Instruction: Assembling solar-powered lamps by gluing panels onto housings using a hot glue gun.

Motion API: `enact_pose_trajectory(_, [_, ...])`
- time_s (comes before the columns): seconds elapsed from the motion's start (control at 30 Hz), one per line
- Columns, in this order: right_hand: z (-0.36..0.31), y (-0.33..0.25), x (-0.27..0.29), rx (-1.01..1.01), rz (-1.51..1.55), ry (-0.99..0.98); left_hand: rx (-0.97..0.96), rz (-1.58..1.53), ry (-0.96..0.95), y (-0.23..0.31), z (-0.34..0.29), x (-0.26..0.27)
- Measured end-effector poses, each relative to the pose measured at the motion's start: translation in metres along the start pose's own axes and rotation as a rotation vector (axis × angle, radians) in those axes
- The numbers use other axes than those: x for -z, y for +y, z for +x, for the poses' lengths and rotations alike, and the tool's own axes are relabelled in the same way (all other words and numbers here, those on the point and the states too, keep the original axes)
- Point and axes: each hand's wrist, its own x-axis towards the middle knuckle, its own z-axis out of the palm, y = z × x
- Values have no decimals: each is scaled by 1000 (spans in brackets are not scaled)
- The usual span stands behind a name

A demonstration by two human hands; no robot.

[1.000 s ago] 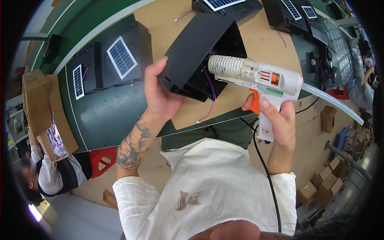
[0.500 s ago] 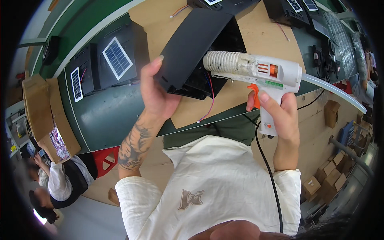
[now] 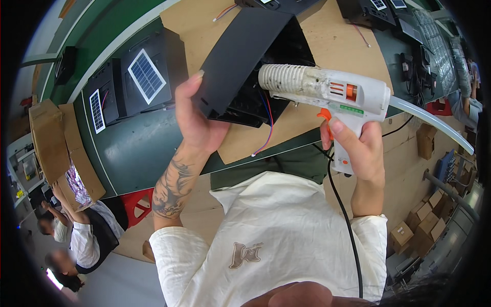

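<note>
1. My left hand point(image 3: 199, 123) grips the black casing point(image 3: 243, 61) at its lower left corner; the thumb presses its outer face, the other fingers are mostly hidden.
2. The casing is tilted over the cardboard sheet point(image 3: 348, 46), and red and blue wires point(image 3: 272, 125) hang from it.
3. My right hand point(image 3: 360, 148) is closed around the handle of the white glue gun point(image 3: 327, 89), one finger at the orange trigger point(image 3: 325, 114).
4. The gun's ribbed front is before the casing's open side; whether they touch, I cannot tell.

A head-worn fisheye camera looks steeply down over the shirt point(image 3: 296, 225), facing across the worktop's point(image 3: 135, 153) near edge, with left hand point(image 3: 197, 123) and right hand point(image 3: 362, 148) close below.
</note>
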Motion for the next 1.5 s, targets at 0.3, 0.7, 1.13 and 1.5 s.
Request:
enact_pose_trajectory(0.3, [-2,3,0,5,38,12,-2,-6,15,0,0,-2])
enact_pose_trajectory(0.7, [-1,29,-1,149,141,-40,-1,-68,-13,1,1,2])
enact_pose_trajectory(1.13, [-20,82,-26,499,-485,155,-47,81,-87,-7,-4,7])
enact_pose_trajectory(1.5, [-22,81,77,485,855,64,-179,-6,-26,86,-25,-60])
